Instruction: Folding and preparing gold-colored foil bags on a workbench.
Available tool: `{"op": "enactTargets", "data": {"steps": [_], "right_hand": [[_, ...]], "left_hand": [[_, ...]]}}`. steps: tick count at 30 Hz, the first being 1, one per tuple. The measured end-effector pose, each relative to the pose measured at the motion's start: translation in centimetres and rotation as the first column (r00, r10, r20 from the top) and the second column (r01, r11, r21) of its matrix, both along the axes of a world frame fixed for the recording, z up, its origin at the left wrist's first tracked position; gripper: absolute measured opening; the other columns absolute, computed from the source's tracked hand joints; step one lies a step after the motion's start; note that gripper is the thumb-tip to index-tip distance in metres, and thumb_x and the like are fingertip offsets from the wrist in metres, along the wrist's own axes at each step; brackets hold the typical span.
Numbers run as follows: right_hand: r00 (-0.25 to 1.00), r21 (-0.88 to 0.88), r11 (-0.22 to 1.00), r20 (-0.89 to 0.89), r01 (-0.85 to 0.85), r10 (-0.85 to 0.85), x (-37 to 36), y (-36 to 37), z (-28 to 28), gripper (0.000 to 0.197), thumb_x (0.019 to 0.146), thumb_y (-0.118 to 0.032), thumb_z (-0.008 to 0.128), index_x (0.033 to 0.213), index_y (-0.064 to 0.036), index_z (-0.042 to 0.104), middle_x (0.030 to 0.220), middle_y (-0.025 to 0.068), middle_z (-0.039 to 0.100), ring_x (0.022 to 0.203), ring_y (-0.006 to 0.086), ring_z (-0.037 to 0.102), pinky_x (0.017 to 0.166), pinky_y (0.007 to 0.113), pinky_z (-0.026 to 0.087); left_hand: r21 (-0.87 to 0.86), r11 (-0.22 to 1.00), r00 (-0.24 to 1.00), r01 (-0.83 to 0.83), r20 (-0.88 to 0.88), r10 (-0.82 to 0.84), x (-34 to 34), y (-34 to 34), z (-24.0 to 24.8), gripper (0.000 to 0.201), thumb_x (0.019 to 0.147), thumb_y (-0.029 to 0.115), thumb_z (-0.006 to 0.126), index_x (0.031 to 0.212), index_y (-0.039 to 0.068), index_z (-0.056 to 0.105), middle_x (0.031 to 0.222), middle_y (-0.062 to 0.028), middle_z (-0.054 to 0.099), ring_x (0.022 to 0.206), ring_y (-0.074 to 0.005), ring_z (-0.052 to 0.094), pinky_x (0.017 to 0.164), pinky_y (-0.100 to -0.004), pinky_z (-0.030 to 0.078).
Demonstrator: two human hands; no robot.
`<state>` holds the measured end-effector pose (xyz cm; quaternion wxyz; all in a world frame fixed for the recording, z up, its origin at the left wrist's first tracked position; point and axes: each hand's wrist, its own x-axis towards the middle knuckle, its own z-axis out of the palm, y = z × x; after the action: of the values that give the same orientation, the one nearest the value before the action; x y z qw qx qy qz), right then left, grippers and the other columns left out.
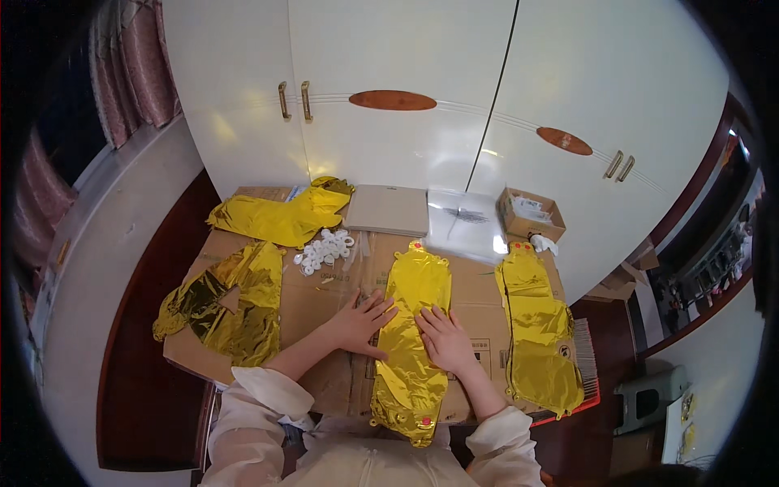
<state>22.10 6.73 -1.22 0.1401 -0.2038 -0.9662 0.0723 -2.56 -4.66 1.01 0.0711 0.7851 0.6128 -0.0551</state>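
A flat gold foil balloon [414, 300] lies lengthwise in front of me, its near end hanging over the table's edge by my body. Small red spots mark both of its ends. At its left edge my left hand [359, 325] lies flat on the cardboard, fingers spread and fingertips touching the foil. My right hand [446, 337] rests on the balloon's right side with fingers stretched out. Neither hand grips anything.
Cardboard [312, 304] covers the table. More gold foil lies at left [251, 304], back left [276, 215] and right [540, 341]. Farther back are small white rings [324, 250], a grey-brown board [387, 209], clear plastic sheets [462, 231] and an open box [531, 215], before white cabinets [389, 49].
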Motion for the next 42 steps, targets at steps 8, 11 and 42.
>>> {"op": "enactTargets", "data": {"steps": [8, 11, 42], "right_hand": [[1.0, -0.021, 1.0, -0.003, 0.003, -0.003, 0.0, 0.2, -0.2, 0.047, 0.096, -0.023, 0.049, 0.142, -0.0132, 0.048, 0.147, 0.0082, 0.047, 0.139, 0.0275, 0.039, 0.116, 0.051, 0.026], [1.0, 0.004, 1.0, -0.005, 0.005, -0.005, 0.1, 0.2, -0.1, 0.046, 0.096, -0.023, 0.049, 0.142, -0.0135, 0.048, 0.147, 0.0079, 0.047, 0.139, 0.0267, 0.039, 0.116, 0.051, 0.026], [1.0, -0.027, 1.0, -0.002, 0.012, -0.012, -0.1, 0.0, 0.0, 0.044, 0.097, -0.024, 0.049, 0.14, -0.0127, 0.05, 0.147, 0.0084, 0.046, 0.139, 0.0276, 0.038, 0.116, 0.051, 0.024]], "left_hand": [[-0.016, 0.999, 0.999, 0.033, -0.007, -0.033, -0.3, 0.0, 0.6, 0.12, 0.071, 0.087, 0.051, 0.155, 0.008, 0.017, 0.161, -0.0155, 0.015, 0.149, -0.0419, 0.006, 0.115, -0.0662, 0.005], [-0.007, 0.999, 0.999, 0.035, -0.017, -0.035, 0.0, 0.1, 1.0, 0.116, 0.074, 0.085, 0.049, 0.154, 0.007, 0.019, 0.161, -0.0152, 0.017, 0.149, -0.039, 0.007, 0.116, -0.0643, 0.006], [0.089, 0.996, 1.0, 0.008, -0.023, -0.006, 0.7, -0.9, -0.5, 0.119, 0.072, 0.087, 0.048, 0.152, 0.003, 0.024, 0.16, -0.0183, 0.019, 0.149, -0.0374, 0.007, 0.117, -0.0621, 0.007]]}}
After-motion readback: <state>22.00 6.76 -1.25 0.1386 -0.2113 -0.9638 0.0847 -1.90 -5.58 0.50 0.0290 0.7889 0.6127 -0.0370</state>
